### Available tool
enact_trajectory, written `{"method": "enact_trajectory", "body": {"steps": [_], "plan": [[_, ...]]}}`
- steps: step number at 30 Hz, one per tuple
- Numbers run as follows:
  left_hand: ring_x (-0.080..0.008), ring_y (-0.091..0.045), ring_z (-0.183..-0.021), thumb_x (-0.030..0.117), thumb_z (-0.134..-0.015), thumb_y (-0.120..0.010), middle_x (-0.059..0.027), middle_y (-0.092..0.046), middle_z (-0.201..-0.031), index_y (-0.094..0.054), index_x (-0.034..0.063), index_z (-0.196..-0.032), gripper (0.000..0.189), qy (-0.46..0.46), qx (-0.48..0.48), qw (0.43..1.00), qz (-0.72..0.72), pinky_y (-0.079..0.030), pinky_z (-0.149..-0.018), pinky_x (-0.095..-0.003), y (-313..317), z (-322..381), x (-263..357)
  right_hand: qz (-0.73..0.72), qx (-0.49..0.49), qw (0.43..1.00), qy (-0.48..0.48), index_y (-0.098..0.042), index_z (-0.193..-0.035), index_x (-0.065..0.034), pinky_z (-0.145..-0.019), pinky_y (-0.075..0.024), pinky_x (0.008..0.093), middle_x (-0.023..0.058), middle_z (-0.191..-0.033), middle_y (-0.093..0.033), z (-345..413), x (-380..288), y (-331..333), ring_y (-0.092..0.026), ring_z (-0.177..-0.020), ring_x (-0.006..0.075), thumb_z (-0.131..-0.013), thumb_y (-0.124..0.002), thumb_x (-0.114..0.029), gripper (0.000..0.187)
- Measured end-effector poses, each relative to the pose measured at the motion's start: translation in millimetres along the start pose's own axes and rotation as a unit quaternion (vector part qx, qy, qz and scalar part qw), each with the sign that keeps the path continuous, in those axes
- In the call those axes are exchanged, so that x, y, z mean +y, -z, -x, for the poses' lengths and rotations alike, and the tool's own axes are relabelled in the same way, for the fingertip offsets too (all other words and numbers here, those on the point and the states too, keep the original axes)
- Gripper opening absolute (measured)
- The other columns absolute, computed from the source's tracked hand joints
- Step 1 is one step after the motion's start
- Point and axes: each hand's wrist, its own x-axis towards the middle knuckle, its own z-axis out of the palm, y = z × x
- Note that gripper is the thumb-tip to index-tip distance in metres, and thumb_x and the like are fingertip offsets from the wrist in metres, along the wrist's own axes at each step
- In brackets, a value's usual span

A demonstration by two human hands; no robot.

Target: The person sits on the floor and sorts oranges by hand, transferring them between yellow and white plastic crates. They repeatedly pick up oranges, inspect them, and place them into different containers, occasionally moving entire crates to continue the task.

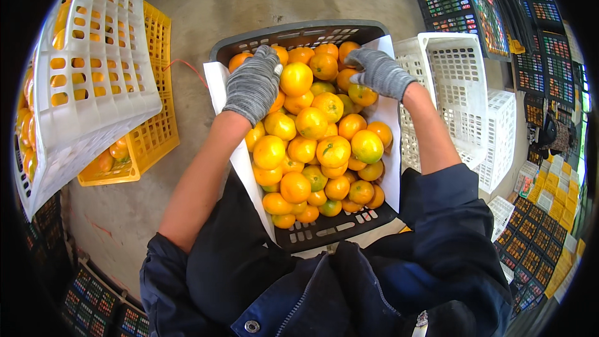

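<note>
A black plastic crate (299, 32) stands before me, its sides lined with white paper (389, 117). Orange citrus fruits (311, 122) are heaped inside it, a few tinged green. My left hand (255, 84), in a grey knit glove, lies over the fruit at the far left; the hand hides what its fingers touch. On the far right, my right hand (381, 70), gloved alike, reaches over the liner edge. Its thumb and fingers are spread beside an orange (346, 78) and above a greenish one (362, 95).
At left, a tilted white crate (107, 103) of fruit stands by a yellow crate (157, 145) also containing fruit. White crates (456, 98) are at right. Stacked black crates (461, 4) stand beyond. A red string (187, 62) stretches between the yellow and black crates.
</note>
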Motion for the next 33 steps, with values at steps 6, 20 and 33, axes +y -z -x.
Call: {"method": "enact_trajectory", "body": {"steps": [6, 20, 33], "plan": [[-0.0308, -0.045, -0.135, 0.014, -0.092, -0.063, -0.0168, -0.055, -0.139, -0.057, 0.0032, -0.132, 0.042, -0.029, 0.037, 0.999, 0.028, -0.033, -0.116, -0.0372, -10.4, 4.6, -7.6, 0.026, 0.094, 0.995, -0.004, -0.052, -0.134, -0.0012, -0.094, -0.0499, 0.0431, 0.0242, -0.114, -0.067, -31.3, -24.1, -47.1, -0.063, -0.109, 0.0405, -0.082, -0.073, -0.024, 0.06], [-0.0356, -0.046, -0.132, 0.009, -0.083, -0.067, -0.0153, -0.044, -0.149, -0.047, 0.0091, -0.144, 0.064, -0.176, -0.038, 0.982, -0.059, -0.036, -0.113, -0.0428, -12.7, -2.1, 19.3, -0.104, 0.115, 0.988, -0.002, -0.057, -0.126, -0.0069, -0.094, -0.0512, 0.0367, 0.0168, -0.116, -0.066, -13.6, -26.6, -56.2, -0.063, -0.109, 0.0338, -0.074, -0.076, 0.0, 0.056], [-0.0339, -0.043, -0.135, 0.007, -0.083, -0.068, -0.013, -0.047, -0.147, -0.046, 0.0094, -0.146, 0.067, -0.213, -0.057, 0.966, 0.132, -0.032, -0.117, -0.0399, -15.0, 5.7, 9.1, -0.25, 0.284, 0.921, -0.092, -0.057, -0.117, 0.0003, -0.088, -0.0527, 0.036, 0.0189, -0.109, -0.066, -58.6, -33.2, -84.8, -0.065, -0.101, 0.0323, -0.074, -0.076, 0.005, 0.047]]}}
